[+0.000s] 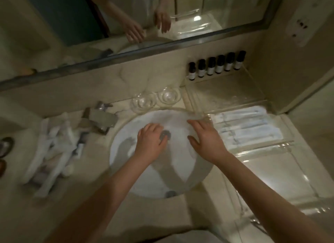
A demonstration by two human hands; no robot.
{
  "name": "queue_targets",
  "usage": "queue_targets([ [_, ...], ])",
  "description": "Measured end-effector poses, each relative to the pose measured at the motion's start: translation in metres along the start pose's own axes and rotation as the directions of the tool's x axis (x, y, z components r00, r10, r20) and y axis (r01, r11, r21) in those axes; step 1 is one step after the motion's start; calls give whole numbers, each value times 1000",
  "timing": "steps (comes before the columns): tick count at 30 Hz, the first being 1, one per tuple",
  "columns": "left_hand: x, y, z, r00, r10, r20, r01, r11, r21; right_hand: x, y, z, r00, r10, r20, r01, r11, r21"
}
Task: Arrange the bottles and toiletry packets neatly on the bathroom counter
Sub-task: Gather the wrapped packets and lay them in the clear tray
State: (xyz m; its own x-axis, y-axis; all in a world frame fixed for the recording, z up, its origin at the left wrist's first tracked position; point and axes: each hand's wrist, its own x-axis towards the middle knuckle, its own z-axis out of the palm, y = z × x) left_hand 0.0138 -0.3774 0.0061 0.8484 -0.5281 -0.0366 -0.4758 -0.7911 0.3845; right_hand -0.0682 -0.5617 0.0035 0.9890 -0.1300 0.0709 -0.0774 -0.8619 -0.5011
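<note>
**Idle over the sink (122, 152)**

Head view: left hand (150, 139) and right hand (206, 136) hang above the sink, fingers relaxed, holding nothing. Dark bottles (216, 65) line up behind-right of it. Flat packets (244, 127) lie to its right, a loose heap (52, 152) to its left.

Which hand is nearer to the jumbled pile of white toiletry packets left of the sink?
Left. The left hand is over the white sink basin, right of the jumbled pile of white packets; the right hand is farther right, near the basin's rim.

bottles (219, 64): labels too small to read
packets (50, 152): heap blurred, kinds unclear
drain (166, 134): partly under left hand (151, 141)
</note>
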Motion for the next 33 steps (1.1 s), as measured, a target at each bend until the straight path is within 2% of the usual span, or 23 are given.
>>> queue_targets([
  [4,-55,-80,-34,973,-229,39,229,973,-2,11,-76,50,971,-137,195,128,990,57],
  [10,-125,-203,-63,828,-557,62,558,830,-12,44,-179,122,829,-279,484,284,957,65],
  [13,-144,-262,-84,760,-649,37,650,760,-26,72,-225,151,777,-285,562,324,945,33],
  [15,-148,-297,-100,739,-673,14,673,739,-15,92,-252,168,764,-284,580,330,944,28],
  [19,-139,-347,-130,703,-711,15,711,702,-33,129,-301,196,773,-239,587,237,968,82],
  [22,-125,-378,-139,709,-702,69,702,711,23,158,-322,222,805,-108,583,75,994,81],
  [26,-106,-400,-138,706,-694,142,699,715,26,184,-343,253,806,56,589,-111,992,58],
  [33,-82,-407,-125,702,-701,127,709,705,-29,207,-362,296,856,204,475,-203,978,-54],
])
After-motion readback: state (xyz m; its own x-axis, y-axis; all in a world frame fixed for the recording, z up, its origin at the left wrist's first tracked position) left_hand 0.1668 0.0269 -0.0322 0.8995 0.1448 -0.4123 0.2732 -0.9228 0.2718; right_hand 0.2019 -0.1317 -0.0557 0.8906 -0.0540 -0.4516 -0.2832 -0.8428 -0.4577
